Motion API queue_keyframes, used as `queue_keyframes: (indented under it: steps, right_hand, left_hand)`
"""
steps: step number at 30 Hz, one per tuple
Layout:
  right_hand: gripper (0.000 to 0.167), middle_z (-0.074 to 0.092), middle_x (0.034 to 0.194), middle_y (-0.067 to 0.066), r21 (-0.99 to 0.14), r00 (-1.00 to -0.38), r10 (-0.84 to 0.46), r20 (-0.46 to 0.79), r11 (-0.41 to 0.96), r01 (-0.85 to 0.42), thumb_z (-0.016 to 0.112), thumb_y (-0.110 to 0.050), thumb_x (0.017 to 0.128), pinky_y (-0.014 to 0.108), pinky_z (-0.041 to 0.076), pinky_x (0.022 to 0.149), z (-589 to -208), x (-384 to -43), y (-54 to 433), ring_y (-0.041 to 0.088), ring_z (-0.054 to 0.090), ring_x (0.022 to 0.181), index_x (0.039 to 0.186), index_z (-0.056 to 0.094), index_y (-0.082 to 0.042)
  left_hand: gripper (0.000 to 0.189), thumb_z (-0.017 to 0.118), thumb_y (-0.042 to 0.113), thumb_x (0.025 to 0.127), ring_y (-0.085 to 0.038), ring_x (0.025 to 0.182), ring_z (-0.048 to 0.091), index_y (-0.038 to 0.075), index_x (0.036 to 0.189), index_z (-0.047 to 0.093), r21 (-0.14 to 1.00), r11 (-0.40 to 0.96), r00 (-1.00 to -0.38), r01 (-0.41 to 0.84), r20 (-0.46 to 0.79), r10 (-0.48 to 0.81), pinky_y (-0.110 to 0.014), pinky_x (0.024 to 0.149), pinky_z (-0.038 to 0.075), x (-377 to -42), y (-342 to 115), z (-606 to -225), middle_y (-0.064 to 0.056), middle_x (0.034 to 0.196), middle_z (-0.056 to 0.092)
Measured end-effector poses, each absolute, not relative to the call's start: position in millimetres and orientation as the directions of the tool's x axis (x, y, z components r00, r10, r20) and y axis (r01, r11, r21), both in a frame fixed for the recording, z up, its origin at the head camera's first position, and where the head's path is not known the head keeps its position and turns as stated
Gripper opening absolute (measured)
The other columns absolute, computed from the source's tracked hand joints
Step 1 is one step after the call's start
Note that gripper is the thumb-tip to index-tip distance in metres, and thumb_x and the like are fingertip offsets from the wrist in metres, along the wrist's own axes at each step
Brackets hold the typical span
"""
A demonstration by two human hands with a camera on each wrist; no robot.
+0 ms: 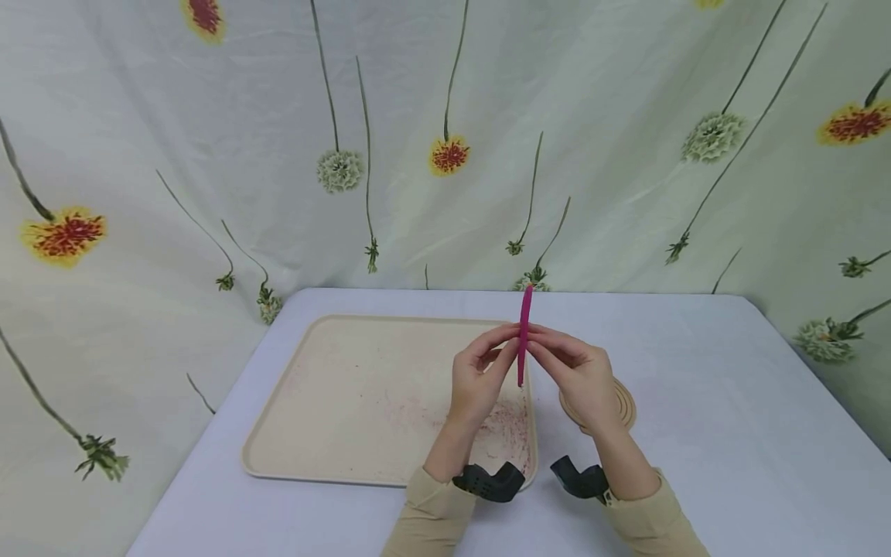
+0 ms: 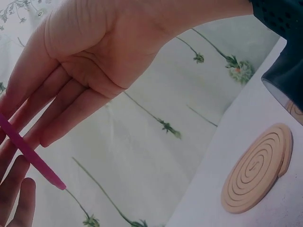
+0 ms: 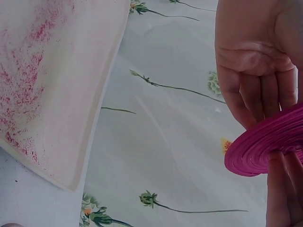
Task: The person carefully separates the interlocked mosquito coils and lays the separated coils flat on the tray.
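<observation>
A magenta spiral-coiled disc (image 1: 524, 336) is held up on edge above the table, between both hands. In the right wrist view the coil's rings (image 3: 251, 153) show on its face. My left hand (image 1: 480, 375) pinches it from the left side with thumb and fingers. From the right side my right hand (image 1: 583, 379) grips it too, its thumb below the fingers. A beige spiral-coiled disc (image 1: 626, 404) lies on the table, partly hidden behind the right hand and wrist; the left wrist view shows its spiral face (image 2: 258, 170) in full.
A cream rectangular tray (image 1: 348, 402) lies to the left, with reddish-pink specks and smears mostly at its right end. The table (image 1: 710, 433) has a white cover. Behind hangs a pale cloth (image 1: 612, 93) printed with flowers. Dark cameras (image 1: 493, 483) sit on both wrists.
</observation>
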State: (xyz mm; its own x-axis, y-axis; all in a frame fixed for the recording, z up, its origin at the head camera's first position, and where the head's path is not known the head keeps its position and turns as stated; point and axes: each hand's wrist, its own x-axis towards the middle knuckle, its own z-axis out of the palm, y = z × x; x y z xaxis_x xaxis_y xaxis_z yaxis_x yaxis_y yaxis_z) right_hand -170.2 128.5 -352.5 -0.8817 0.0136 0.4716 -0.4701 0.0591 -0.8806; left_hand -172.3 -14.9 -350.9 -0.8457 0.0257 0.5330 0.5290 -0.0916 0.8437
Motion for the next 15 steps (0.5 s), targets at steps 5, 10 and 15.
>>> queue_keyframes:
  steps: [5, 10, 15]
  right_hand:
    - [0.023, 0.064, 0.115, 0.016, -0.877, -0.88, -0.012, 0.474, 0.085, -0.474, 0.064, -0.003, 0.087, 0.024, 0.049, 0.085, -353, -170, 129, 0.01, 0.062, 0.1, 0.109, 0.067, 0.004]
    - [0.024, 0.063, 0.115, 0.016, -0.874, -0.879, -0.016, 0.476, 0.102, -0.475, 0.064, -0.002, 0.087, 0.023, 0.05, 0.083, -354, -171, 128, 0.009, 0.063, 0.096, 0.111, 0.066, 0.004]
    - [0.023, 0.064, 0.111, 0.015, -0.858, -0.86, -0.022, 0.509, 0.063, -0.51, 0.063, 0.002, 0.087, 0.027, 0.052, 0.082, -355, -172, 127, 0.012, 0.064, 0.095, 0.11, 0.065, 0.006]
  left_hand:
    - [0.021, 0.061, 0.002, 0.09, -0.023, 0.107, 0.058, -0.004, 0.109, 0.066, 0.846, -0.094, -0.849, 0.525, 0.528, 0.013, -0.03, 0.084, 0.05, -184, -13, -368, -0.014, 0.113, 0.065]
    - [0.022, 0.061, 0.008, 0.091, -0.019, 0.109, 0.057, -0.001, 0.111, 0.066, 0.84, -0.106, -0.843, 0.531, 0.537, 0.036, -0.034, 0.085, 0.05, -188, -14, -374, -0.009, 0.114, 0.065]
    - [0.021, 0.059, 0.001, 0.091, -0.026, 0.109, 0.055, -0.006, 0.11, 0.065, 0.841, -0.102, -0.842, 0.531, 0.538, 0.048, -0.034, 0.085, 0.05, -179, -15, -360, -0.016, 0.114, 0.063]
